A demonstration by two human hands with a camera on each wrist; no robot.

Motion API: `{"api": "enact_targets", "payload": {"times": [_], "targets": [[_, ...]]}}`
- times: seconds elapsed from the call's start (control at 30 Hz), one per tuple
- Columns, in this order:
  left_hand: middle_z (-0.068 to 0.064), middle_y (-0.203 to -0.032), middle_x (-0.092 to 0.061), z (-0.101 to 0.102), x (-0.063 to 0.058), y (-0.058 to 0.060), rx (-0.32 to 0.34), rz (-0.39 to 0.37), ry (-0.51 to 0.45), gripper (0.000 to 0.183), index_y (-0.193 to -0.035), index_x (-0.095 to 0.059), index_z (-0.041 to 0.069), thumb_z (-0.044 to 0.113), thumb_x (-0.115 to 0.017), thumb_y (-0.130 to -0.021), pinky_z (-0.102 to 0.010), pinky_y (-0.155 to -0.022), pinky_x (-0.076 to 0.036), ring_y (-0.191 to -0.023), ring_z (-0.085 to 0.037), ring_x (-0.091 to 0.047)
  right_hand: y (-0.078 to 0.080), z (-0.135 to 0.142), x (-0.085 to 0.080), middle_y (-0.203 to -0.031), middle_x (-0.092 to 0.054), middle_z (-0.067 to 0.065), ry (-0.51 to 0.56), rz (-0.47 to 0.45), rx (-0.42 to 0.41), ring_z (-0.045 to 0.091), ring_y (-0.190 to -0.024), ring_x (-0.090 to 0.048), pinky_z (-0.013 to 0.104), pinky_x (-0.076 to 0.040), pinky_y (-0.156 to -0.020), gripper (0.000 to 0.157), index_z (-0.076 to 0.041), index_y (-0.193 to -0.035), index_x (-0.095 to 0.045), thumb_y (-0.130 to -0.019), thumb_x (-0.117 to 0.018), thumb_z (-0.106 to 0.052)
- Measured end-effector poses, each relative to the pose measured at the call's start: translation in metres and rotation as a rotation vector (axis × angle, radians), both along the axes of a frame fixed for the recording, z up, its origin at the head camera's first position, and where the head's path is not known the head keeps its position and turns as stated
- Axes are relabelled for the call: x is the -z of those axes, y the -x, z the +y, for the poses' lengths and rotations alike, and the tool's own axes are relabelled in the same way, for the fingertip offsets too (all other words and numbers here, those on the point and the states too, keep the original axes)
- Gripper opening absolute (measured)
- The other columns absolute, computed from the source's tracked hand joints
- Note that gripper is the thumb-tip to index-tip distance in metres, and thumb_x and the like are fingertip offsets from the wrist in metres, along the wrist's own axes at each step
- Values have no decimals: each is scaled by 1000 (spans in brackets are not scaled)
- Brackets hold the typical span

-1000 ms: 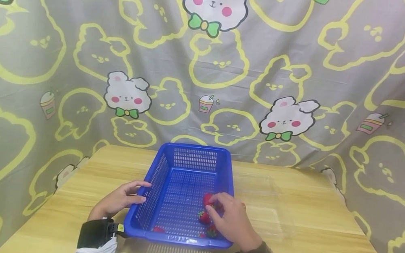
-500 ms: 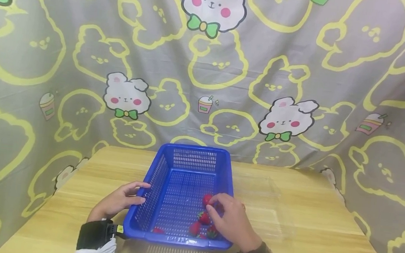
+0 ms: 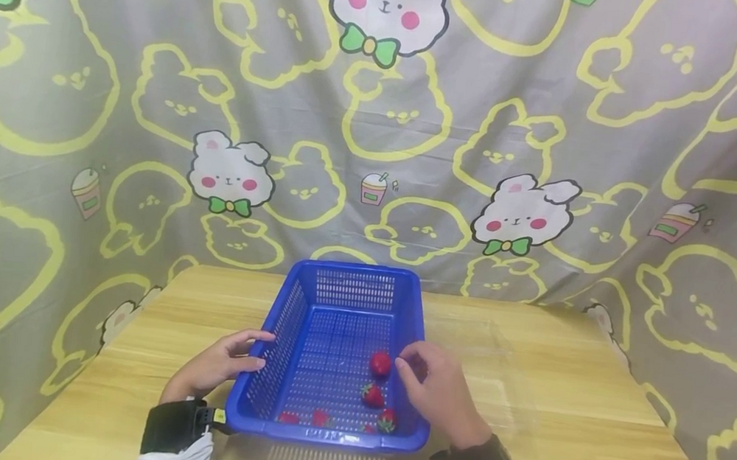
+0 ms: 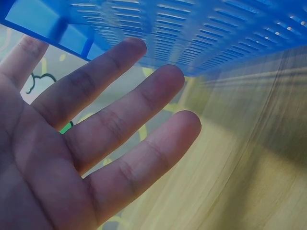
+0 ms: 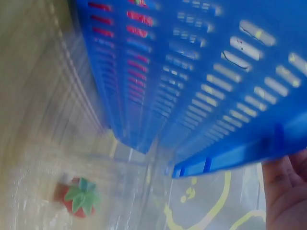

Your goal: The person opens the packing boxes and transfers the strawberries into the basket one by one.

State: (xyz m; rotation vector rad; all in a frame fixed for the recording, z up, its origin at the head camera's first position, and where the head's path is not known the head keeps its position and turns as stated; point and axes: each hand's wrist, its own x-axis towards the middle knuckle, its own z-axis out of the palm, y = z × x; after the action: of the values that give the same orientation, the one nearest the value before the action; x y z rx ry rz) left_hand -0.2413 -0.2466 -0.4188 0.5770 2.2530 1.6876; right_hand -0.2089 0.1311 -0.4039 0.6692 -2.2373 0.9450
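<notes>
Several strawberries [image 3: 380, 364] lie in a blue plastic basket [image 3: 337, 437], mostly along its right side and near end. My left hand [image 3: 220, 360] touches the basket's left rim; the left wrist view shows its fingers [image 4: 163, 139] straight beneath the rim. My right hand [image 3: 442, 393] is at the right rim, thumb and index finger loosely bent towards each other with nothing visible between them. Another strawberry [image 5: 82, 197], green leaves up, sits in a clear plastic box [image 5: 120, 187] outside the basket. Most of my right hand's fingers are hidden in the right wrist view.
The clear box stands right of the basket on a wooden table [image 3: 592, 400]. A grey cloth [image 3: 394, 240] printed with rabbits hangs behind and along both sides. Each wrist wears a black strap [image 3: 175, 426].
My right hand has moved right, from above the basket's inside to its rim. One strawberry has appeared near the basket's front wall and rolled left. My left hand stays put.
</notes>
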Motion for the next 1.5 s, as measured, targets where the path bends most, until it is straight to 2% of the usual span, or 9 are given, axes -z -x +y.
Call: {"api": "enact_targets", "payload": {"times": [0.27, 0.47, 0.57, 0.7, 0.93, 1.13, 1.3, 1.37, 1.5], "targets": [[-36, -131, -48, 1, -4, 0, -13, 8, 22, 50, -137, -43, -5, 15, -62, -95, -51, -88, -52, -110, -41, -58, 9, 16, 0, -76, -63, -3, 78, -110, 65, 9, -66, -61, 24, -53, -58, 14, -10, -84, -64, -81, -73, 1], [-36, -131, -48, 1, -2, -1, -8, 5, 16, 50, -137, -43, -6, 14, -61, -95, -51, -88, -52, -110, -41, -58, 15, 28, 6, -77, -65, 0, 66, -134, 138, 12, -67, -61, 27, -53, -60, 12, -8, -84, -65, -81, -71, 2], [-36, -131, -48, 0, -2, -1, -9, 4, 17, 50, -137, -43, -6, 15, -62, -95, -51, -88, -52, -110, -41, -58, 18, 33, 9, -79, -65, 2, 65, -203, 155, 12, -67, -62, 28, -54, -61, 9, -8, -85, -66, -81, -70, 0], [-36, -131, -47, 1, -3, -2, -8, 5, 16, 50, -138, -43, -6, 14, -61, -95, -52, -88, -52, -111, -42, -58, 20, 41, 13, -88, -67, 7, 26, -334, 186, 21, -74, -64, 36, -55, -67, 7, -6, -90, -67, -83, -68, -5], [-36, -132, -47, 1, -2, -1, -13, 12, 25, 50, -137, -44, -5, 15, -62, -95, -53, -88, -51, -112, -42, -57, 20, 50, 21, -114, -65, 22, -77, -544, 237, 38, -100, -62, 53, -50, -86, 27, 1, -109, -65, -85, -67, -10], [-36, -131, -48, 1, 0, -1, -13, 6, 8, 51, -137, -43, -6, 14, -62, -94, -52, -88, -52, -111, -42, -58, 22, 53, 30, -120, -63, 22, -168, -615, 247, 43, -113, -56, 57, -44, -94, 36, 3, -120, -63, -89, -64, -14], [-36, -130, -49, 1, 1, -2, -10, 5, 1, 51, -137, -43, -6, 14, -62, -95, -51, -88, -52, -110, -40, -58, 23, 54, 33, -103, -68, 15, -210, -659, 228, 28, -87, -64, 49, -52, -82, 31, 2, -115, -65, -87, -66, -12], [-36, -130, -49, 1, 1, -2, -8, 6, -3, 50, -137, -43, -6, 14, -62, -95, -51, -88, -52, -110, -40, -58, 23, 54, 33, -90, -67, 9, -201, -678, 225, 20, -75, -60, 43, -53, -71, 22, -1, -105, -67, -85, -67, -10], [-35, -129, -49, 1, 0, -2, -4, 9, -3, 51, -137, -43, -6, 14, -62, -95, -51, -87, -52, -109, -40, -59, 22, 54, 33, -73, -56, 2, -184, -683, 227, 17, -64, -52, 34, -46, -57, 7, -8, -85, -60, -82, -67, -7]]}}
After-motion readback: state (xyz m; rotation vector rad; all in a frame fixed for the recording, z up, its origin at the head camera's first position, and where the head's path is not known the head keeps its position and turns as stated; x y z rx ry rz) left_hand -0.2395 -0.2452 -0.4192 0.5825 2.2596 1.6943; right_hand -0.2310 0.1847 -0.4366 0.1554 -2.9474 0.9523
